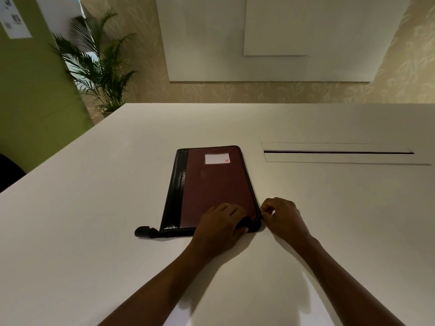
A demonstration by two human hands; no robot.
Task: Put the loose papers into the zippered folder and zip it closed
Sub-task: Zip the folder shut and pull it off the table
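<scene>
A maroon zippered folder (211, 182) with a black spine and a white label lies flat and closed on the white table (94, 208). My left hand (221, 227) rests on its near right corner and grips the black edge there. My right hand (280, 215) is just beside that corner, with its fingers pinched together at the zipper edge; the pull itself is hidden. A black tab (143, 231) sticks out from the near left corner. No loose papers are in sight.
A long cable slot (339, 152) is cut into the table to the right of the folder. A potted palm (98, 67) stands past the table's far left corner, beside a green wall. A dark chair edge (9, 170) shows at the left.
</scene>
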